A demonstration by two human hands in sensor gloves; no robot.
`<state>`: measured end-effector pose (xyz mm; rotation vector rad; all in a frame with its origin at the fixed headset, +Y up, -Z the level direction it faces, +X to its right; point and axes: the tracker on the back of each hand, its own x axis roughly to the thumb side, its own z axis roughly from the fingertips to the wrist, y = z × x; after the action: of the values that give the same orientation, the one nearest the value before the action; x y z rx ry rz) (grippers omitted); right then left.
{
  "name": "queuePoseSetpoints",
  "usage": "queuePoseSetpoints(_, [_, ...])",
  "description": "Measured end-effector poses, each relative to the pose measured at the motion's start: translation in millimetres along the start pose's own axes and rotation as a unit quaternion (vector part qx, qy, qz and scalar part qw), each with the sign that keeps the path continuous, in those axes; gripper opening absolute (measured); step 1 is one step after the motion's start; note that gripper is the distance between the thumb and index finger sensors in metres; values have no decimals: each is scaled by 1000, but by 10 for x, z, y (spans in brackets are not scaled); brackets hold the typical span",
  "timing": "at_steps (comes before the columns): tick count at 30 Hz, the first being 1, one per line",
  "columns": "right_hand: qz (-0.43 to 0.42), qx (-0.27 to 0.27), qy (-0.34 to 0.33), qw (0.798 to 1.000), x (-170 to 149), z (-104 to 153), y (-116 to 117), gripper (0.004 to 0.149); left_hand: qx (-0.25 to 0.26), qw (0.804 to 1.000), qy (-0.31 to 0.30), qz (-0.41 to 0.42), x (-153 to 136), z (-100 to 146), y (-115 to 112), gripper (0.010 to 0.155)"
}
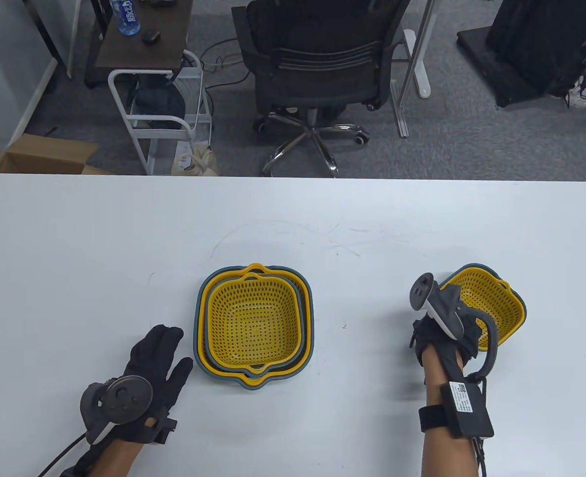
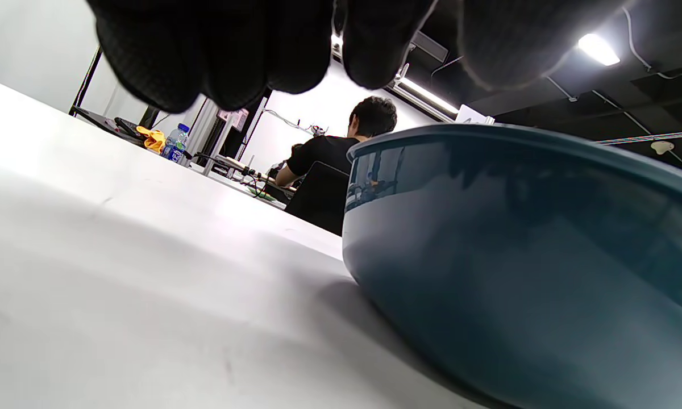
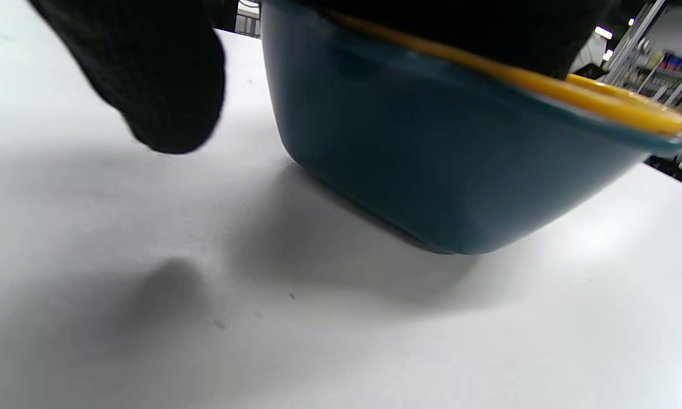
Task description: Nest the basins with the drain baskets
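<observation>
Your right hand (image 1: 444, 328) grips the rim of the small basin (image 3: 432, 170) with its yellow basket (image 1: 486, 308), tilted off the tabletop (image 1: 293, 223); light, stiff, glossy plastic, so hold the rim firmly, while your left hand (image 1: 146, 367) rests open.

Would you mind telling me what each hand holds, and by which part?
The right hand holds the small basin-and-basket set at its near rim, tilted. The left hand holds nothing.
</observation>
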<state>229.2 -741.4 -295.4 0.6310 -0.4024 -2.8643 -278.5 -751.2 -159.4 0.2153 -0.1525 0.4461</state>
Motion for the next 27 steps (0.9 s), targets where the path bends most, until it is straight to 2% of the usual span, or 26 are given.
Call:
queuePoseSetpoints(4, [31,-44,1,999,27,-3,80,67,-5,1000,2,4,1,3,-6,71])
queuePoseSetpoints(8, [15,-96,-12,995,-16,-5,139,56,1,1000,2,11,-2,1,-5,70])
queuePoseSetpoints(13, [27,-146,-26,989,-27,46,153,54,-6,1000,2,11,-5,-8,-39,70])
queuePoseSetpoints(21, [17,-179,-72,981,139,242,-67,51,-9,1000,4,-12,-2,-19,-47,71])
queuePoseSetpoints(27, [-8,-221,-158,962,568,677,-361,51,-14,999,21,-35,-58,-49,-55,72])
